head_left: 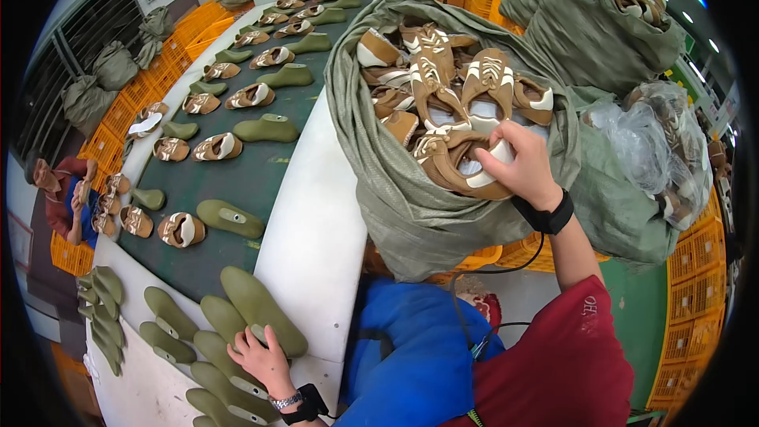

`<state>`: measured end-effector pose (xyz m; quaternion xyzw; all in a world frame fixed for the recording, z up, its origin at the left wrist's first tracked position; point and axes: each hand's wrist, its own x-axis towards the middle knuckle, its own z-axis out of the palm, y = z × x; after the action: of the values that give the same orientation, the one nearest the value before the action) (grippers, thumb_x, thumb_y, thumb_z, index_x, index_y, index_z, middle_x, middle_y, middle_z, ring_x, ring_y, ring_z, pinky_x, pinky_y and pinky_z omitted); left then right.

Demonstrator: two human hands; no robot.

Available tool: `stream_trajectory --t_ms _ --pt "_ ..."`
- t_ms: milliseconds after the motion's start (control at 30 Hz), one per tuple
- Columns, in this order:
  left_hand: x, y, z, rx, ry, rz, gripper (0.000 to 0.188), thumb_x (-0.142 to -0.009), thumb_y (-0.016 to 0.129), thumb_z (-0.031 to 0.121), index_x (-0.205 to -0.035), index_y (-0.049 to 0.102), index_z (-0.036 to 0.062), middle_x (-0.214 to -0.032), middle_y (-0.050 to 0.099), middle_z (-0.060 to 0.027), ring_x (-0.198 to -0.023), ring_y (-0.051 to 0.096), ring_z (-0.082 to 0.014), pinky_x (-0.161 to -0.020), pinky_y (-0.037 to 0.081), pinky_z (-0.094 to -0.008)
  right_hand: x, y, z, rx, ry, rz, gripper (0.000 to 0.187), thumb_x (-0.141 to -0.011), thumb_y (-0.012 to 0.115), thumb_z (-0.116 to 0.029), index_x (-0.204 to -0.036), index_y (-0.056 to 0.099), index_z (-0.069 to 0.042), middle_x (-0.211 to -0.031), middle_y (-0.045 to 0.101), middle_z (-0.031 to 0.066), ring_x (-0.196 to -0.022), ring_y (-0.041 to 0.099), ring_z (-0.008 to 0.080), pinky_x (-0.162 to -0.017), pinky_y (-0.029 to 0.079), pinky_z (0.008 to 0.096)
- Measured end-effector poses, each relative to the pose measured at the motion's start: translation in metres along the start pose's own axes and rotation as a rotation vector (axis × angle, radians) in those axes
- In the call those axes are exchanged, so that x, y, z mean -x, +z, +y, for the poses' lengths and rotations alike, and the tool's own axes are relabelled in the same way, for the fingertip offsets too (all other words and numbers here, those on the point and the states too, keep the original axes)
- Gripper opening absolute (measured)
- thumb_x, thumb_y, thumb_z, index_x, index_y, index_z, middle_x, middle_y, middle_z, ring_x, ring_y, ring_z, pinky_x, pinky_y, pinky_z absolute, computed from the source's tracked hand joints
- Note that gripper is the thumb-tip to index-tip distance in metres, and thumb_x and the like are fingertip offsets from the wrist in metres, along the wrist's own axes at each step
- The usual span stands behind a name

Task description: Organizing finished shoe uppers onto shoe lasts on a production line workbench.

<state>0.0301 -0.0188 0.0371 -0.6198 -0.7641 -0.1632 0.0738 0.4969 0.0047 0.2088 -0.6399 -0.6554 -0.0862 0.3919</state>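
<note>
Pinching a brown shoe point(444, 164), right hand point(525, 164) over the sack point(411, 225), left hand point(264, 359) touching a green last point(257, 302) (grip unclear).

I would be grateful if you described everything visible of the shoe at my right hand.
The brown lace-up shoe has pale lacing and a whitish heel panel; its upper looks like suede or fabric. It lies opening upward, toe toward picture left, at the near side of the grey-green sack. The right hand grips its heel.
</note>
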Motion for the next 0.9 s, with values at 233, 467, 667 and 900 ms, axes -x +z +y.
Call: stream_trajectory --t_ms 233,467,667,900 --pt "0.0 0.001 -0.01 0.006 -0.011 -0.029 0.043 -0.088 0.054 0.033 -0.112 0.056 -0.003 -0.119 0.048 -0.0187 -0.116 0.034 -0.0455 -0.097 0.032 -0.0525 -0.002 -0.047 -0.012 0.066 -0.261 0.196 0.02 -0.061 0.068 -0.009 -0.066 0.049 -0.006 -0.06 0.048 0.0068 -0.049 0.048 0.0222 -0.046 0.038 0.0282" --pt "0.002 -0.002 -0.007 0.013 -0.031 -0.088 0.046 -0.089 0.051 0.033 -0.113 0.055 -0.0054 -0.123 0.047 -0.0205 -0.119 0.032 -0.0459 -0.099 0.031 -0.0514 0.001 -0.062 -0.01 -0.43 0.198 0.416 0.012 -0.079 0.059 -0.011 -0.072 0.051 -0.005 -0.067 0.052 0.0017 -0.061 0.051 0.0114 -0.058 0.04 0.0244" --pt "0.003 0.005 -0.013 -0.004 -0.042 -0.093 0.047 -0.09 0.05 0.035 -0.114 0.054 -0.0058 -0.126 0.045 -0.0206 -0.12 0.031 -0.0455 -0.1 0.029 -0.0511 -0.042 -0.058 0.031 -0.181 0.09 0.524 0.023 -0.086 0.061 -0.024 -0.082 0.056 -0.001 -0.075 0.055 0.0035 -0.063 0.051 0.0097 -0.059 0.042 0.0253" --pt "-0.002 0.001 -0.012 -0.013 -0.036 -0.145 0.049 -0.092 0.047 0.037 -0.116 0.053 -0.0049 -0.131 0.043 -0.0174 -0.121 0.029 -0.045 -0.101 0.028 -0.0484 -0.028 -0.013 0.109 -0.029 0.168 -0.186 0.031 -0.078 0.068 -0.031 -0.094 0.063 -0.006 -0.083 0.064 0.0106 -0.075 0.064 0.0231 -0.067 0.051 0.0338"
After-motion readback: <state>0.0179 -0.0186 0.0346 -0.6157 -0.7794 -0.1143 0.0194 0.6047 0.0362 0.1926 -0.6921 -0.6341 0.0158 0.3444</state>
